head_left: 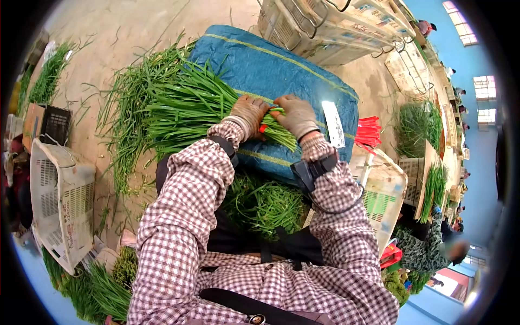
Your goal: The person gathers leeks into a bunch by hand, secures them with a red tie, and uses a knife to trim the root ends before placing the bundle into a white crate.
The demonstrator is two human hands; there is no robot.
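Observation:
A bundle of long green chives (189, 108) lies across a blue sack-covered block (281, 76). My left hand (249, 115), in a tan glove, is closed around the bundle near its cut ends. My right hand (295, 115), also gloved, pinches the same bundle from the right. A small red band (262, 128) shows between the two hands at the bundle. Both arms wear checked sleeves. More loose chives (265, 203) lie in my lap below the block.
Loose chives (127, 124) are spread on the concrete floor to the left. A white plastic crate (59, 200) stands left, another crate (384, 189) right, red bands (369, 131) beside it. Stacked crates (325, 27) lie beyond. A person in patterned clothing (433, 249) sits at lower right.

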